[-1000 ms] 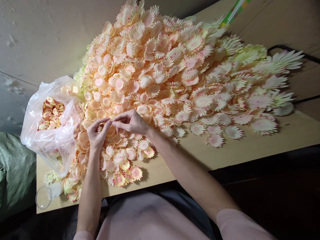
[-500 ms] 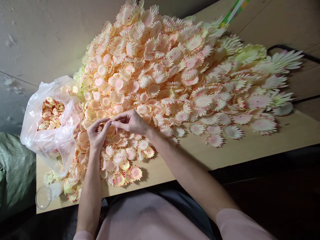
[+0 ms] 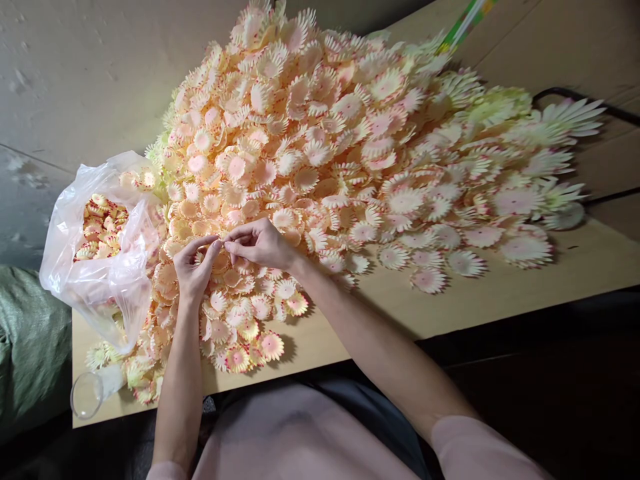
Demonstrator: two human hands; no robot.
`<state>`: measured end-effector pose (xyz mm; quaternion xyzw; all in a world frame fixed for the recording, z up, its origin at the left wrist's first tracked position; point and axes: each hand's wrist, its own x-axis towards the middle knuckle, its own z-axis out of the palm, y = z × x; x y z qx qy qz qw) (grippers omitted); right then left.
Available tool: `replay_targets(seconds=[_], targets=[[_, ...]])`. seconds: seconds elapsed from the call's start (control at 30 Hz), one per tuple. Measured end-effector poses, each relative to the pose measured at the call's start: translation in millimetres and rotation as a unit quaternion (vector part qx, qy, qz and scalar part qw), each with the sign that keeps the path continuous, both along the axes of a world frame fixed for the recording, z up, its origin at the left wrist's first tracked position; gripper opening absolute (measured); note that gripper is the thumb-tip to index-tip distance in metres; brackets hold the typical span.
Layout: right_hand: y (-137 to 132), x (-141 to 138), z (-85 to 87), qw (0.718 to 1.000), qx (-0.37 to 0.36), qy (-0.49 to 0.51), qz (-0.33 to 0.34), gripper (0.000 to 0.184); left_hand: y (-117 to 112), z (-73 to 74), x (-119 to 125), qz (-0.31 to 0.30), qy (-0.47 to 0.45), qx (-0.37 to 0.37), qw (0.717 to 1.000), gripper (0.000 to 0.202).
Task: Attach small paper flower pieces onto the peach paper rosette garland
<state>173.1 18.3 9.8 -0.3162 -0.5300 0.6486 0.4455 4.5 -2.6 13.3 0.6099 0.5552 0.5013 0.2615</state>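
Note:
Both hands meet fingertip to fingertip over a large heap of artificial flower petal layers [image 3: 280,160], pale cream and pink with reddish edges. My left hand [image 3: 195,263] is pinched, thumb against fingers. My right hand [image 3: 260,243] pinches from the other side, its fingertips almost touching the left ones. Whatever lies between the fingertips is too small to make out. Below the hands, several loose petal discs [image 3: 270,347] with yellow and deep pink tones spread towards the table's front edge.
A translucent plastic bag [image 3: 65,233] holding small petal pieces sits left of the heap. A clear cup [image 3: 87,396] lies at the table's [image 3: 325,340] front left corner. A green sack [image 3: 33,347] stands at the left. A green-and-white packet [image 3: 465,27] is at the back right.
Almost nothing differs. The fingertips of both hands have shifted very slightly while staying pinched together; the heap and bag are unchanged.

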Motion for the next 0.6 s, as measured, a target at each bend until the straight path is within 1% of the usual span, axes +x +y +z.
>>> replay_targets(seconds=[0.23, 0.43, 0.6], targets=[[-0.6, 3.2, 2.8, 1.000, 0.007, -0.009, 0.009, 0.022, 0.9, -5.0, -2.7, 0.004, -0.011, 0.010, 1.000, 0.020], [-0.1, 3.7, 1.2, 1.000, 0.013, -0.025, 0.009, 0.026, 0.1, -3.6, -2.3, 0.001, -0.001, 0.008, 1.000, 0.021], [-0.3, 3.2, 0.1, 0.999, 0.017, -0.029, 0.010, 0.026, -0.4, -2.5, -1.9, 0.000, 0.003, 0.008, 1.000, 0.020]])
